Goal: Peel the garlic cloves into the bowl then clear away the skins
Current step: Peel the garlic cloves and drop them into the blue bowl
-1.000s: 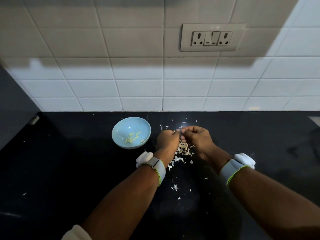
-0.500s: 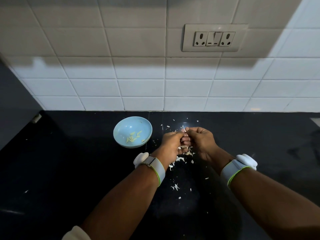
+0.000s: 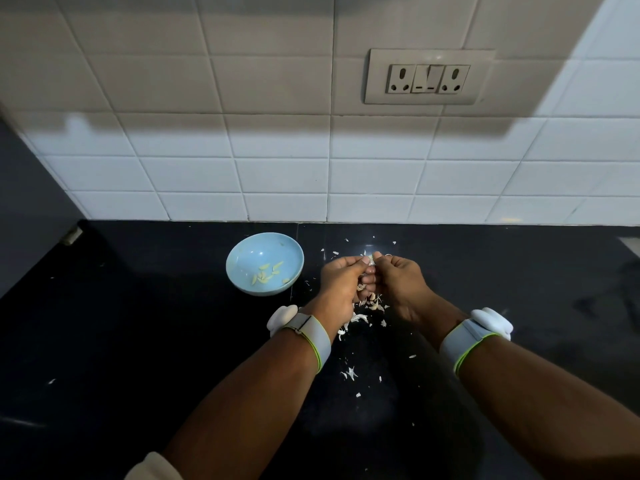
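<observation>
A pale blue bowl (image 3: 265,263) on the black counter holds several peeled garlic cloves (image 3: 268,273). Just right of it, my left hand (image 3: 341,285) and my right hand (image 3: 400,282) meet fingertip to fingertip and both pinch one small garlic clove (image 3: 371,260) held above the counter. Under and between my hands lies a heap of white garlic skins (image 3: 370,304), partly hidden by the fingers. More flakes of skin are scattered toward me and toward the wall.
The black counter (image 3: 138,341) runs to a white tiled wall with a socket plate (image 3: 429,77) above. A dark panel (image 3: 31,188) stands at the left edge. Both wrists wear white bands.
My hands stay together over the skin heap, and the pinched clove has come up slightly to the fingertips. The bowl has not moved.
</observation>
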`<state>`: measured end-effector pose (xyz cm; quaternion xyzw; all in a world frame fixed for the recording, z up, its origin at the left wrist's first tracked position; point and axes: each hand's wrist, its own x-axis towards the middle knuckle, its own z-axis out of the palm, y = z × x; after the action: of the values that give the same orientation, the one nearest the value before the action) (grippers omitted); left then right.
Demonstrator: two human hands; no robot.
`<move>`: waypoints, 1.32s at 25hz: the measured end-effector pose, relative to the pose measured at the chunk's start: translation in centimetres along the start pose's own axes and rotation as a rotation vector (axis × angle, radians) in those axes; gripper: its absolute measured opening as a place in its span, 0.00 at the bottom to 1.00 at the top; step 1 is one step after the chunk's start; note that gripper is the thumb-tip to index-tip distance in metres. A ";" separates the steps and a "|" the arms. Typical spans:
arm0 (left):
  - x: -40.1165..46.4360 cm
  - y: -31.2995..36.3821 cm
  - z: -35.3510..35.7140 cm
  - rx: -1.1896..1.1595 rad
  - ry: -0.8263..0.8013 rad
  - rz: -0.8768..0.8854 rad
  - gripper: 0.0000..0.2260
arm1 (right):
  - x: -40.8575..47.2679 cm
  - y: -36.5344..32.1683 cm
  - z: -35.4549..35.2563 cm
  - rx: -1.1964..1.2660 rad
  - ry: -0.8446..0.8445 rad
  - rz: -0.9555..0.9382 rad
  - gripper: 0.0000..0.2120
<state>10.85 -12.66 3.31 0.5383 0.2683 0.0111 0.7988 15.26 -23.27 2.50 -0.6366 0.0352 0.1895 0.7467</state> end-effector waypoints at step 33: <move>2.8 -1.9 -3.3 0.338 0.156 0.128 0.06 | 1.9 0.7 1.2 -0.432 0.068 -0.253 0.02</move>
<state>11.26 -9.78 -0.46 0.6781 0.2926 0.0583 0.6717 16.57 -21.61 1.55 -0.7866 -0.0610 0.0763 0.6097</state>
